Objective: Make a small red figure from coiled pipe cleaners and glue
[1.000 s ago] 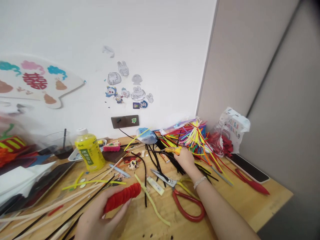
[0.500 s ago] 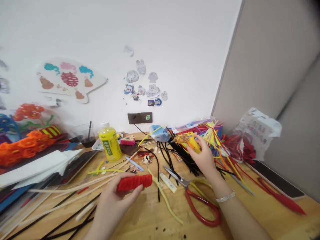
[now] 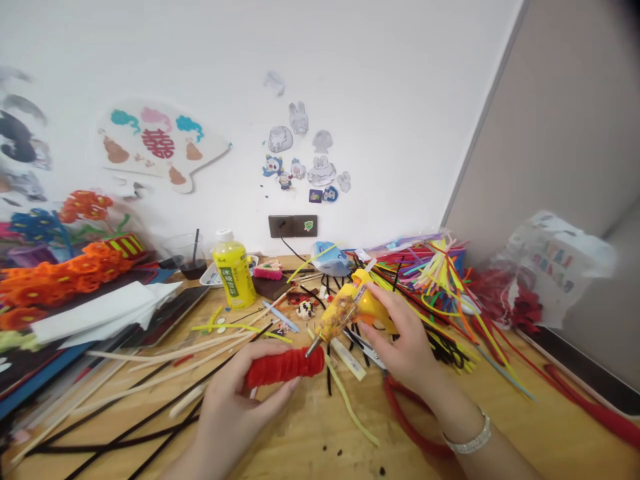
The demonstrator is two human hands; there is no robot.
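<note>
Glue gun has tipped down to the red roll.

Wooden tabletop, pale, crowded. Toward wall: yellow drink bottle, upright; clear cup with dark liquid, just left of bottle. Left front: long black stems crossing one another, pale stems near them. Middle: blue pen-like stick, whitish flat tube, pale yellow strip curving beside tube. Red-handled scissors partly hidden. Right: heap of multicolored stems, dark slab with light rim. Few dark crumbs at front.
</note>
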